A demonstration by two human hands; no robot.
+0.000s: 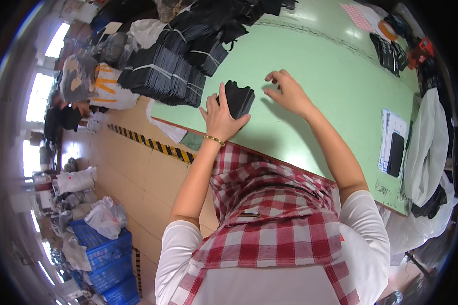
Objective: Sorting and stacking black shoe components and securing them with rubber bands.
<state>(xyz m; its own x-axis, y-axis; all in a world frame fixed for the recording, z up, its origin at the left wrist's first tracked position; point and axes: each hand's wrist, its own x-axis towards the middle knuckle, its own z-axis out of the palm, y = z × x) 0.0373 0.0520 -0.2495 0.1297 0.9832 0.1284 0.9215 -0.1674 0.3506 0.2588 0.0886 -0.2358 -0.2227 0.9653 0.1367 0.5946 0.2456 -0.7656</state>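
On the green tabletop lies a small stack of black cut fabric pieces (240,99), with a wavy far edge. My left hand (222,118) rests against the near left side of this stack, fingers spread and thumb pointing right. To the right of the stack, my right hand (287,92) is held above the table with bent fingers apart, and nothing shows between them. Beyond my left hand sit large bundles of dark cut pieces (160,73), tied with pale strips.
The green table (310,66) has its near edge against my checked apron. At its right lie a black phone (396,154) on a printed sheet and white cloth (426,147). An orange tape roll (387,30) is far right. Blue crates (107,256) stand on the floor at left.
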